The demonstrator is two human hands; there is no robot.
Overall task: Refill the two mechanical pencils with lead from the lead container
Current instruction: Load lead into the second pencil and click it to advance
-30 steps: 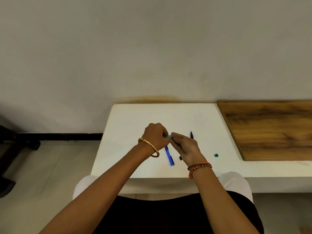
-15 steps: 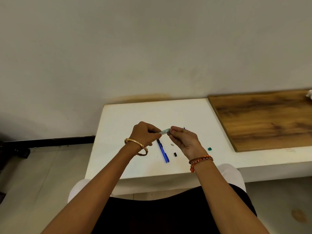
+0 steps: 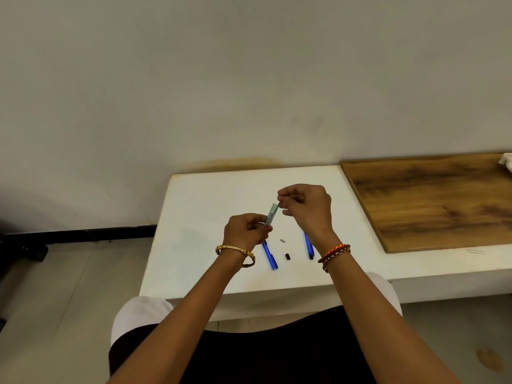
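Note:
My left hand point(image 3: 245, 230) grips the lower end of the lead container point(image 3: 272, 214), a small clear-green tube tilted up to the right above the white table point(image 3: 210, 206). My right hand point(image 3: 306, 209) has curled fingers, and its thumb and forefinger pinch at the tube's upper end. Any lead there is too thin to see. Two blue mechanical pencils lie on the table: one point(image 3: 270, 256) just below my left hand, the other point(image 3: 309, 245) partly under my right wrist. Between them lie a tiny white piece point(image 3: 282, 240) and a small black cap point(image 3: 287, 256).
A wooden board point(image 3: 432, 200) covers the bench to the right of the white table. A wall stands close behind. White cloth point(image 3: 506, 160) shows at the board's far right corner. The table's front edge is near my knees.
The view has shifted. My right hand rose up and to the right at the tube's top, uncovering the second blue pencil. The tube now tilts more upright in my left hand.

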